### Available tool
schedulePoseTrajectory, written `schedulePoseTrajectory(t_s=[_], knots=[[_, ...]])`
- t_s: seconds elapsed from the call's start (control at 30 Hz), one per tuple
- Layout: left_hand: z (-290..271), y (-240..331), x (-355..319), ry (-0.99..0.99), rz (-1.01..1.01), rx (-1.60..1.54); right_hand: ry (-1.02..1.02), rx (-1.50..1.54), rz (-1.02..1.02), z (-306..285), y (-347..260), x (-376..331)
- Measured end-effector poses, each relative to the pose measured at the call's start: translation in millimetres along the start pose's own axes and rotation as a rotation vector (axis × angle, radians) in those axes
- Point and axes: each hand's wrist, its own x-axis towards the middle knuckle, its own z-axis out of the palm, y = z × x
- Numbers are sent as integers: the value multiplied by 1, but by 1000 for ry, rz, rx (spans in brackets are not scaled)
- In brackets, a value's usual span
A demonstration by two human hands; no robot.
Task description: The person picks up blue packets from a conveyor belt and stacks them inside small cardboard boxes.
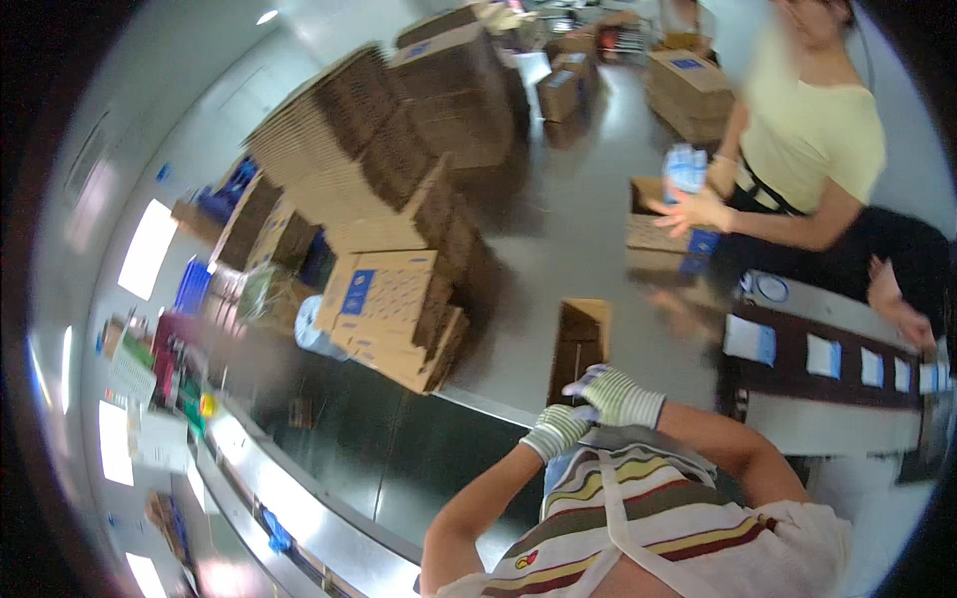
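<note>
Both my hands wear white gloves with green stripes and meet close to my chest, above my striped shirt and the pale apron straps [613,518]. My left hand [556,431] is curled into a fist with nothing showing in it. Touching it from the right is my right hand [618,396], its fingers bent toward the left; whether it grips anything is hidden. Just beyond the hands, an open brown carton [580,344] stands on the grey floor.
A person in a yellow top [812,135] holds blue-and-white packets [686,167] over an open carton [648,227]. White packets lie along a dark conveyor belt [797,374] at right. Tall stacks of flattened cardboard [399,149] fill the left. A metal rail [299,508] runs lower left.
</note>
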Motion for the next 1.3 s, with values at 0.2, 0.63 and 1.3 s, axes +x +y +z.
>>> schedulePoseTrajectory(t_s=[0.2, 0.63, 1.3], knots=[[18, 46, -5, -18, -138, 145, 306, 90, -103, 35, -8, -24], [-8, 39, -8, 207, 34, 210, 400, -11, -154, 37, 4, -9], [1, 39, -6, 405, 88, 315, 412, -6, -178, 42, 8, -3]])
